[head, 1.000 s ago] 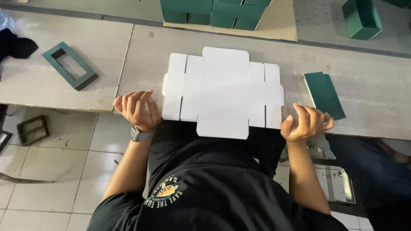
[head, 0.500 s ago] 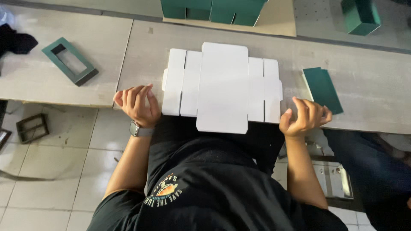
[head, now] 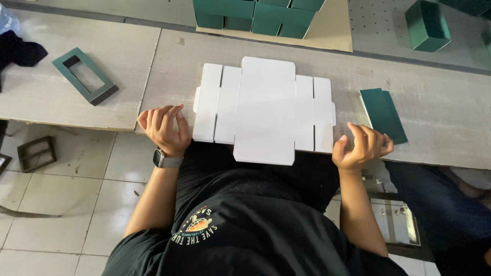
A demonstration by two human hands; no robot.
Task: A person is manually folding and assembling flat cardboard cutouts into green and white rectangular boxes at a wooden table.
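A flat white die-cut cardboard box blank (head: 266, 110) lies unfolded on the grey table (head: 440, 107), its near flap hanging over the table's front edge. My left hand (head: 163, 128) hovers just left of the blank, palm up, fingers curled and apart, holding nothing; a watch sits on that wrist. My right hand (head: 360, 148) is at the blank's right edge, fingers loosely spread and empty. A dark green flat card piece (head: 383, 115) lies just right of my right hand.
A dark green rectangular frame (head: 84, 75) rests on the left table. Several green boxes (head: 255, 13) stand stacked on a cardboard sheet at the back. One more green box (head: 427, 25) is far right. Another frame (head: 37, 153) lies on the tiled floor.
Both hands have lifted slightly and opened beside the blank. The right hand's fingers spread and moved a little toward the green card. The blank stays flat.
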